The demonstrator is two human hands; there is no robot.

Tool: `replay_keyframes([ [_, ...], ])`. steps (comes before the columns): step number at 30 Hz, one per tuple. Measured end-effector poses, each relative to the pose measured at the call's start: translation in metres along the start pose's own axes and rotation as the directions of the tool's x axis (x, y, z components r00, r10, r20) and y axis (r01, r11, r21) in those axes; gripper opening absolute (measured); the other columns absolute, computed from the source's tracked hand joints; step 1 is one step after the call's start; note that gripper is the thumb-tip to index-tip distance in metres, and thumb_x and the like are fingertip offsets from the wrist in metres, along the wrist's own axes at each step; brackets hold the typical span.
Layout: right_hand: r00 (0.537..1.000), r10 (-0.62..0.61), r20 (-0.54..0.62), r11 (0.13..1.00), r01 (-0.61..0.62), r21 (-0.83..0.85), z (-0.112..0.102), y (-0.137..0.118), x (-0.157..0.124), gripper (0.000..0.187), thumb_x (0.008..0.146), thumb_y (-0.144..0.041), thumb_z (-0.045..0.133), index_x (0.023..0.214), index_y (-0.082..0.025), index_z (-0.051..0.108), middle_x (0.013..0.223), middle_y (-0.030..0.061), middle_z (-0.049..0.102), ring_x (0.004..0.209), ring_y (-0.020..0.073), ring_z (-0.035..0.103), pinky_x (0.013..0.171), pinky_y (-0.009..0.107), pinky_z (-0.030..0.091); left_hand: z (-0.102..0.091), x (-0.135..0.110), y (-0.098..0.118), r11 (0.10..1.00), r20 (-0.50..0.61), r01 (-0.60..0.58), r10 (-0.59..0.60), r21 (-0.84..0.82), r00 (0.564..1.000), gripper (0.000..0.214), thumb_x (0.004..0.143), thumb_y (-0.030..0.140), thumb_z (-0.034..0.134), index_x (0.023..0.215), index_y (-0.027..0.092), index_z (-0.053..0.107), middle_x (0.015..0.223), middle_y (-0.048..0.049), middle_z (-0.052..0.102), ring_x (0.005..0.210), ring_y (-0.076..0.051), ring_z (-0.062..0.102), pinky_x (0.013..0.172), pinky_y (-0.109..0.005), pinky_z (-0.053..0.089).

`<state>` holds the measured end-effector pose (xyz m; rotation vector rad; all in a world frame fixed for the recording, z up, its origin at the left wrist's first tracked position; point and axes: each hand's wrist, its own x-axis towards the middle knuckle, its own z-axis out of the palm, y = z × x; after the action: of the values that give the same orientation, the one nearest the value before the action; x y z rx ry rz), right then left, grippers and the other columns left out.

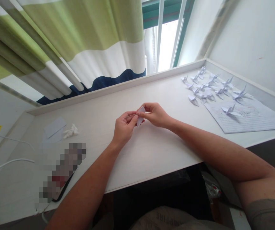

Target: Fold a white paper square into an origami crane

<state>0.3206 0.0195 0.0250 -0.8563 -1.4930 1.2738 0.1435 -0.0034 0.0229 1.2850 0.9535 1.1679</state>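
Note:
A small piece of folded white paper (140, 117), narrow and diamond-like, is pinched between both hands above the middle of the desk. My left hand (125, 125) grips its left side with thumb and fingers. From the right, my right hand (155, 114) holds it with the thumb on the near face and the fingers curled behind. The fingers hide part of the paper. Several folded paper cranes (205, 84) stand at the far right of the desk, and one more paper crane (230, 110) rests on a lined written sheet (245, 123).
On the left lie loose white paper pieces (54, 127), a crumpled tissue (71, 131) and a blurred-out phone (63, 174) with a cable. White cables (10, 162) cross the left edge. A raised rim (118, 88) borders the desk below a striped curtain (84, 28).

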Motion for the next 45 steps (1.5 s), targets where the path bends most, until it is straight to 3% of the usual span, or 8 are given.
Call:
replay_keyframes([
  [13,0.999,0.013,0.030,1.000,-0.013,-0.012,-0.006,0.001,0.001,0.038,0.083,-0.054,0.085,0.086,-0.016,0.078,0.088,0.0078,0.082,0.085,0.0209,0.076,0.082,0.035,0.060,-0.006,0.003,-0.003,0.992,-0.064,-0.022,0.030,0.127,0.997,0.044,0.081,0.054,0.089,0.096,0.014,0.076,0.093,-0.0105,0.082,0.085,-0.024,0.079,0.076,-0.035,0.065],
  [19,1.000,0.010,0.020,1.000,-0.009,-0.023,-0.005,0.003,0.002,0.031,0.085,-0.047,0.083,0.085,-0.016,0.079,0.088,0.0067,0.082,0.084,0.0192,0.075,0.081,0.033,0.058,-0.009,0.005,-0.004,0.979,-0.053,-0.018,0.029,0.205,0.998,0.043,0.087,0.060,0.081,0.091,0.017,0.076,0.080,-0.0051,0.079,0.074,-0.019,0.073,0.076,-0.033,0.063],
  [24,1.000,0.020,-0.022,0.998,-0.021,-0.061,-0.005,0.003,0.002,0.029,0.089,-0.044,0.079,0.084,-0.016,0.079,0.084,0.0053,0.081,0.080,0.0179,0.073,0.076,0.030,0.057,-0.011,0.004,-0.004,0.937,-0.055,-0.084,0.109,0.340,0.993,0.039,0.091,0.058,0.077,0.085,0.020,0.071,0.068,-0.0005,0.071,0.059,-0.014,0.062,0.059,-0.026,0.052],
  [31,0.998,0.009,0.064,0.994,-0.016,0.104,-0.004,0.002,0.001,0.047,0.088,-0.062,0.080,0.083,-0.015,0.076,0.079,0.0080,0.081,0.072,0.0199,0.075,0.069,0.034,0.062,-0.006,0.003,-0.004,0.986,0.010,-0.030,0.029,0.167,1.000,0.047,0.082,0.059,0.087,0.094,0.019,0.066,0.084,-0.0061,0.083,0.073,-0.021,0.079,0.068,-0.030,0.059],
  [37,0.995,0.097,-0.036,0.991,-0.093,0.095,-0.004,0.001,0.002,0.055,0.078,-0.069,0.086,0.072,-0.015,0.073,0.070,0.0056,0.075,0.065,0.0160,0.068,0.058,0.028,0.060,-0.003,0.002,-0.001,0.994,0.072,0.031,-0.039,0.107,0.997,0.051,0.077,0.056,0.092,0.099,0.017,0.068,0.086,-0.0079,0.084,0.080,-0.024,0.081,0.072,-0.032,0.060],
  [42,0.991,0.118,-0.063,0.990,-0.113,0.084,-0.004,0.001,0.003,0.045,0.083,-0.058,0.084,0.071,-0.016,0.073,0.070,0.0046,0.073,0.064,0.0148,0.065,0.059,0.028,0.059,-0.004,0.002,-0.001,0.995,0.092,0.060,-0.068,0.085,0.993,0.050,0.077,0.054,0.092,0.101,0.017,0.067,0.087,-0.0082,0.085,0.082,-0.024,0.082,0.075,-0.033,0.060],
  [45,0.994,0.107,-0.035,0.992,-0.104,0.066,-0.005,0.000,0.003,0.024,0.086,-0.039,0.080,0.081,-0.016,0.076,0.078,0.0040,0.076,0.073,0.0159,0.070,0.067,0.028,0.060,-0.005,0.003,-0.001,0.996,0.076,0.049,-0.054,0.071,0.996,0.049,0.080,0.053,0.089,0.104,0.018,0.066,0.088,-0.0074,0.084,0.078,-0.024,0.081,0.073,-0.034,0.061],
])
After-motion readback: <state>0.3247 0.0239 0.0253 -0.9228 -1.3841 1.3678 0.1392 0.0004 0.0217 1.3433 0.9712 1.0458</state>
